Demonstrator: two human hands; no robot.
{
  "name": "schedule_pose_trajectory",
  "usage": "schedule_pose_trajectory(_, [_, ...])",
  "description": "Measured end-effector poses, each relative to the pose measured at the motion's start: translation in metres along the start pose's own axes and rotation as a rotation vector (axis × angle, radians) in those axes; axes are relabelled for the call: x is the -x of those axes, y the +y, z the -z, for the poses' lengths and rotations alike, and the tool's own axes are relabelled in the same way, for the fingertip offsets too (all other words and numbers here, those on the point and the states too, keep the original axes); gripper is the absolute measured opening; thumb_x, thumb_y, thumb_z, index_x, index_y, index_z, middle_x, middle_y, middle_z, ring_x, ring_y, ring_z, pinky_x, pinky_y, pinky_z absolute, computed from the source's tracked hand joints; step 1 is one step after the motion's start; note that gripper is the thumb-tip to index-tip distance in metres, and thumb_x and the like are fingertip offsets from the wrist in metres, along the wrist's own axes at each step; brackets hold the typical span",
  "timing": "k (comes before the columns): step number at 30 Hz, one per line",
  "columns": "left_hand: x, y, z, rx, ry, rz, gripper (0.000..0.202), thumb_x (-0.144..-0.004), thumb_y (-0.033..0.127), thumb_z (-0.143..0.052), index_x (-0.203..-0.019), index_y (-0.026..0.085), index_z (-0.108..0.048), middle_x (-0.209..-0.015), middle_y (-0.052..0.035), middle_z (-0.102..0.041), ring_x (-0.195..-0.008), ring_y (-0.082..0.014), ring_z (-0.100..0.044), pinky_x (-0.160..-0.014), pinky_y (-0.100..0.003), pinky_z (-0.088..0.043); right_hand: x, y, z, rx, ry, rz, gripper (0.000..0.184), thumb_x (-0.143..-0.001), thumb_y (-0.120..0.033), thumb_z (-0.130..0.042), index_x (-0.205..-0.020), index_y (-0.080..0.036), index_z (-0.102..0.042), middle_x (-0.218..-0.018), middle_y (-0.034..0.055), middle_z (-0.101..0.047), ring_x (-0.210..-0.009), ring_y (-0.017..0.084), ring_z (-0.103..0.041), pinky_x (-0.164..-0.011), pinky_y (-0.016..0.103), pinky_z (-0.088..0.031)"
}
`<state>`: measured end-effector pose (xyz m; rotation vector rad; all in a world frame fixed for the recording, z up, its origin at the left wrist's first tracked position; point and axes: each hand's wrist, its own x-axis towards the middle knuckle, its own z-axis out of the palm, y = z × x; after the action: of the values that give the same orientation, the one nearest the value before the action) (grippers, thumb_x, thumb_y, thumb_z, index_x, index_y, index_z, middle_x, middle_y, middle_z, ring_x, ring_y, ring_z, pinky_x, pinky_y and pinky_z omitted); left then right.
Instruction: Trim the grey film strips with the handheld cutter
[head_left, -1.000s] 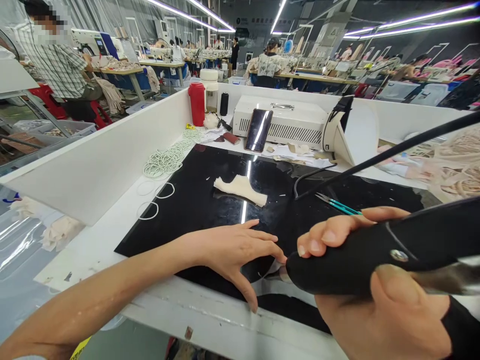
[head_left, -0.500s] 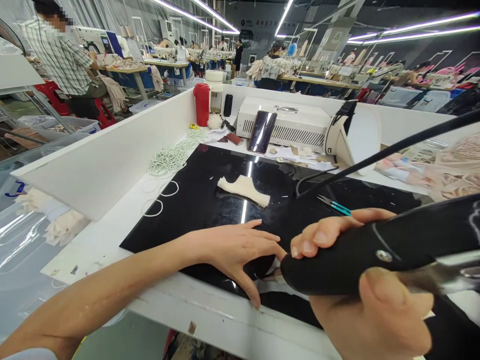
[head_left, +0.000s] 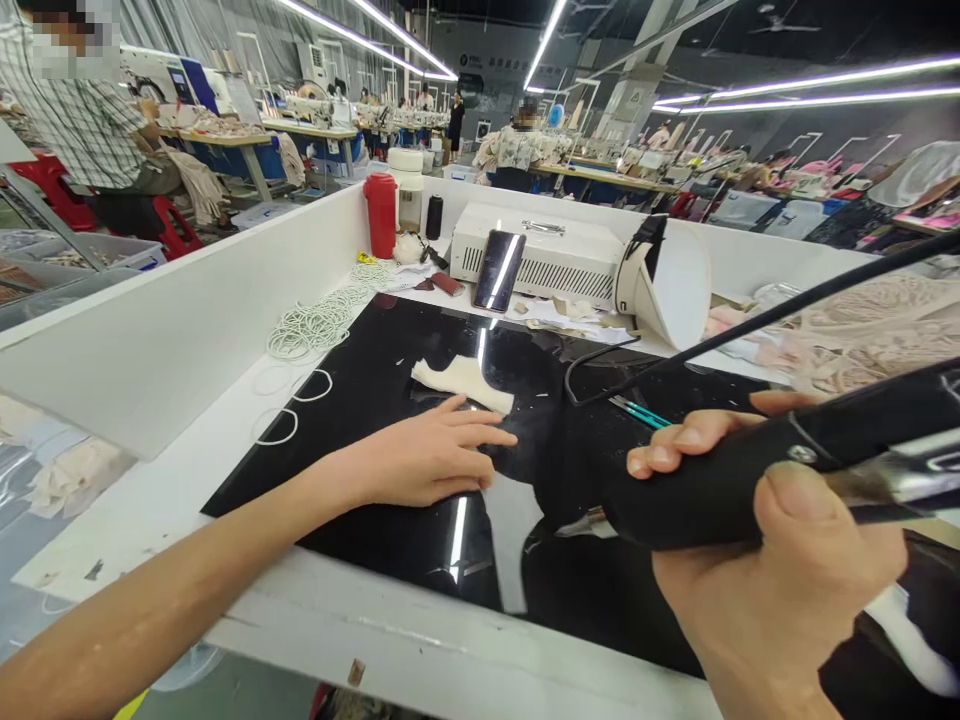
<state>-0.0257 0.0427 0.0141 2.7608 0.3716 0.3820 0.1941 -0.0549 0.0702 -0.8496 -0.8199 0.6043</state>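
My left hand (head_left: 424, 455) lies flat with fingers stretched out on the glossy black work surface (head_left: 375, 390), its fingertips just below a small cream fabric piece (head_left: 461, 381). My right hand (head_left: 780, 560) is wrapped round a thick black corded hand tool (head_left: 720, 485), whose metal tip (head_left: 589, 523) points left just above the black surface. A black fabric piece (head_left: 555, 460) lies between the two hands, hard to tell from the surface. The tool's cable (head_left: 787, 305) runs up to the right.
Teal-handled snips (head_left: 637, 410) lie behind the tool. White elastic rings (head_left: 311, 325) are piled at the left. At the back stand a white machine box (head_left: 547, 255), a leaning phone (head_left: 499, 270), a red flask (head_left: 381, 213) and a white cone (head_left: 671, 285). Beige lace (head_left: 862, 340) is heaped right.
My left hand has slid away from the tool tip, up and left toward the cream piece. The tool and right hand have drawn back to the right.
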Motion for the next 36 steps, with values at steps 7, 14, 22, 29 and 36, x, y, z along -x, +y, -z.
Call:
schedule_pose_trajectory(7, [-0.003,0.018,-0.010,0.114,0.221,0.132,0.023,-0.100,0.026,-0.069,-0.122,0.019,-0.073,-0.140,-0.0141,-0.066,-0.129,-0.0288,-0.062,-0.113,-0.046,-0.052,0.005,0.006,-0.012,-0.027,-0.062,0.067,0.035,-0.072,-0.031,-0.088,-0.101,-0.025,-0.069,-0.072,-0.0038,-0.068,-0.059,0.017,-0.062,-0.055,0.031,-0.056])
schedule_pose_trajectory(14, [-0.002,0.029,-0.010,0.243,-0.006,0.049,0.063,-0.082,0.044,-0.091,-0.135,0.018,-0.069,-0.142,-0.0154,-0.065,-0.132,-0.0342,-0.058,-0.117,-0.047,-0.046,0.014,0.020,-0.013,-0.050,-0.121,0.046,0.038,-0.082,-0.036,-0.088,-0.112,-0.027,-0.066,-0.082,-0.0040,-0.069,-0.067,0.016,-0.065,-0.065,0.032,-0.057])
schedule_pose_trajectory(22, [0.001,0.027,-0.013,0.230,-0.041,0.037,0.066,-0.084,0.044,-0.089,-0.141,0.020,-0.067,-0.148,-0.0174,-0.061,-0.138,-0.0376,-0.055,-0.120,-0.052,-0.043,0.020,0.024,-0.009,-0.012,-0.177,0.079,0.035,-0.087,-0.034,-0.083,-0.116,-0.027,-0.064,-0.083,-0.0028,-0.068,-0.067,0.017,-0.065,-0.062,0.033,-0.058])
schedule_pose_trajectory(29, [-0.001,0.027,-0.012,0.238,-0.069,0.037,0.065,-0.084,0.041,-0.089,-0.141,0.019,-0.066,-0.149,-0.0160,-0.061,-0.136,-0.0360,-0.056,-0.122,-0.051,-0.041,0.022,0.021,-0.011,-0.015,-0.151,0.061,0.032,-0.088,-0.033,-0.083,-0.113,-0.027,-0.066,-0.082,-0.0029,-0.067,-0.067,0.017,-0.065,-0.066,0.034,-0.058])
schedule_pose_trajectory(36, [-0.003,0.028,-0.010,0.230,-0.091,0.049,0.065,-0.083,0.040,-0.090,-0.141,0.021,-0.066,-0.153,-0.0145,-0.058,-0.139,-0.0353,-0.053,-0.122,-0.050,-0.041,0.028,0.021,-0.012,-0.068,-0.188,0.018,0.035,-0.084,-0.036,-0.085,-0.114,-0.028,-0.069,-0.083,-0.0021,-0.065,-0.072,0.017,-0.062,-0.065,0.033,-0.056])
